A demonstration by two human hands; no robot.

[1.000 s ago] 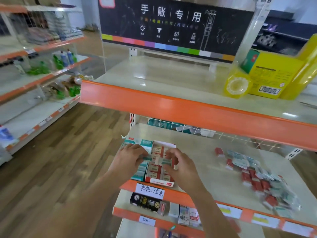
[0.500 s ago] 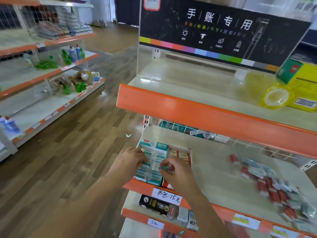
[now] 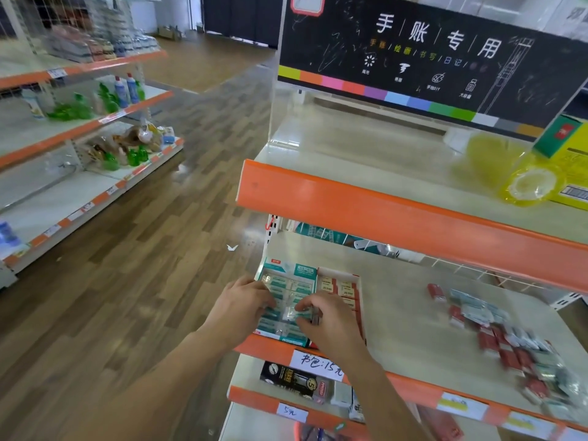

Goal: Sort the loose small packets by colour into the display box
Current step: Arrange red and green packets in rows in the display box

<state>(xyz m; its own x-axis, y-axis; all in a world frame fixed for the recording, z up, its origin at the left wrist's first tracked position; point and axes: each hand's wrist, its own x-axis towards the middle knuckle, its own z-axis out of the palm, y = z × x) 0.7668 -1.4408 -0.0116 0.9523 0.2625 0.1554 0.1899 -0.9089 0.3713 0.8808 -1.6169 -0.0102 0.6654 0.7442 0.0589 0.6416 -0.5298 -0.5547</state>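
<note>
The display box (image 3: pixel 338 275) sits at the left end of the middle shelf. Its left half holds teal packets (image 3: pixel 288 287) and its right half holds red packets (image 3: pixel 345 289). Both hands are over the teal half. My left hand (image 3: pixel 243 305) has its fingers curled onto the teal packets at the box's left side. My right hand (image 3: pixel 329 324) pinches a teal packet between thumb and fingertips near the middle of the box. A loose pile of mixed red and teal packets (image 3: pixel 509 342) lies on the same shelf, far to the right.
The orange edge of the upper shelf (image 3: pixel 397 214) overhangs the box. A yellow tape roll (image 3: pixel 529 186) and yellow carton lie up there. The lower shelf (image 3: pixel 251 375) holds a black pack (image 3: pixel 291 378). Wood floor and another shelving unit (image 3: pixel 79 128) lie to the left.
The view has swung left and closer. Both hands shifted from the red half of the box to the teal half, where they now work on the teal packets.
</note>
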